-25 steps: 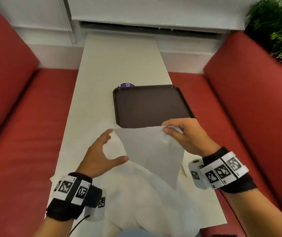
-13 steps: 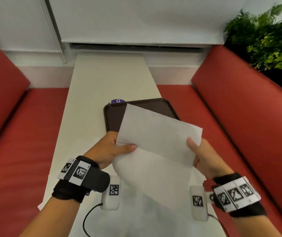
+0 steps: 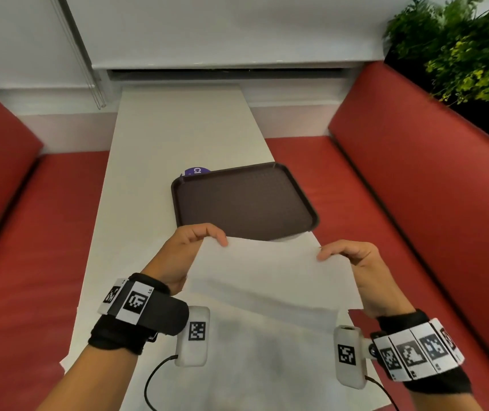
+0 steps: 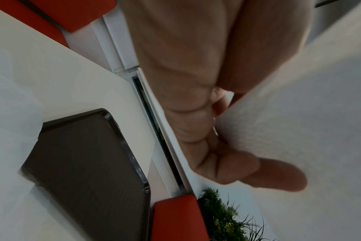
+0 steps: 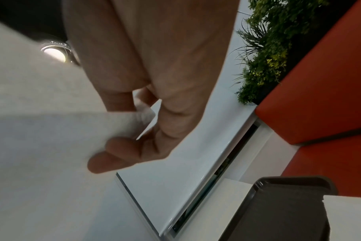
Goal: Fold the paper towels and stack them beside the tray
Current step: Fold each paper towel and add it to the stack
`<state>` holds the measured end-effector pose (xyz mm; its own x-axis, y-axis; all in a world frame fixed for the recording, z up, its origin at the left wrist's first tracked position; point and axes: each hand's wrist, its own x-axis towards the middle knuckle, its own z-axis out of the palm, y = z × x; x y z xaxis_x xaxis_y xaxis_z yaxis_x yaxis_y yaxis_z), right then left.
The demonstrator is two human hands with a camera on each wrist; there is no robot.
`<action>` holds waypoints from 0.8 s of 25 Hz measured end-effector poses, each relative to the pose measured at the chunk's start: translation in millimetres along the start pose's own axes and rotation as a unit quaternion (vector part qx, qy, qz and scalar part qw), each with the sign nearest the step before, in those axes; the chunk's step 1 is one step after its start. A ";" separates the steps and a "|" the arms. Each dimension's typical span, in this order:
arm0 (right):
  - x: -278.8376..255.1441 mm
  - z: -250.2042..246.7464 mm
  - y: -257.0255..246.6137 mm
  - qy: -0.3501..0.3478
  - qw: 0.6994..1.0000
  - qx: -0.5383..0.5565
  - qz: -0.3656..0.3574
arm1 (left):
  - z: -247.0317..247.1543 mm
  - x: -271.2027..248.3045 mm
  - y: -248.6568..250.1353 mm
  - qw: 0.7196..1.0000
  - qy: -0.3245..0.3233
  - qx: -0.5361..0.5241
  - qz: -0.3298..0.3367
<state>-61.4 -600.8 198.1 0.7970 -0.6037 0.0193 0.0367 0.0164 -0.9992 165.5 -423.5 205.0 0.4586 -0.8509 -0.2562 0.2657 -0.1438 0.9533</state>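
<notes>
A white paper towel point(image 3: 270, 271) is held up flat in the air just in front of the dark brown tray point(image 3: 243, 203). My left hand point(image 3: 198, 241) pinches its far left corner, and my right hand point(image 3: 341, 253) pinches its far right corner. In the left wrist view the left hand point(image 4: 233, 146) has thumb and fingers closed on the towel point(image 4: 299, 114), with the tray point(image 4: 89, 171) below. In the right wrist view the right hand point(image 5: 134, 130) pinches the towel point(image 5: 52, 130) the same way. More loose white towels point(image 3: 267, 366) lie on the table under the held one.
The narrow white table point(image 3: 178, 126) runs away from me between two red benches point(image 3: 29, 232). A purple round item point(image 3: 197, 171) peeks from behind the tray's far left corner. Green plants point(image 3: 460, 48) stand behind the right backrest. Cables trail from the wrist cameras.
The towel was hanging from my right hand; my left hand then took hold too. Both hands moved to its far corners and spread it out wide and level.
</notes>
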 end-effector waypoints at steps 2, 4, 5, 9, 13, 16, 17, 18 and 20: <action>-5.1 -8.8 4.5 0.001 0.999 0.035 0.013 | 2.6 6.1 -3.7 0.999 0.019 -0.009 -0.039; -13.3 -20.2 12.4 -0.001 0.996 0.086 0.033 | 8.3 12.8 -9.5 0.995 0.001 -0.067 -0.068; -17.4 -24.0 15.6 0.004 0.994 0.096 0.051 | 11.1 15.2 -12.3 0.994 -0.017 -0.084 -0.069; -34.8 -36.1 34.2 0.116 0.988 -0.020 0.104 | 30.2 45.4 -39.7 0.995 -0.031 0.091 -0.034; -50.0 -49.7 77.8 0.182 0.959 -0.146 0.163 | 60.4 103.9 -78.9 0.947 0.011 0.322 0.011; -47.5 -57.2 106.0 0.226 0.926 -0.233 0.194 | 92.5 155.3 -102.2 0.901 -0.004 0.433 0.031; -42.1 -59.7 113.2 0.229 0.919 -0.256 0.196 | 102.6 171.1 -109.5 0.888 -0.027 0.458 0.038; -35.7 -62.7 120.1 0.230 0.912 -0.276 0.199 | 111.7 184.7 -115.5 0.875 -0.050 0.480 0.039; -22.3 -72.3 135.4 0.216 0.896 -0.314 0.228 | 126.2 204.7 -127.5 0.836 -0.098 0.540 0.013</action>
<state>-117.8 -642.7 59.8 0.3301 -0.9029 -0.2752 -0.6881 -0.0306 -0.7250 118.5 -643.1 51.2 0.2756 -0.9124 -0.3026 -0.7120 -0.4052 0.5735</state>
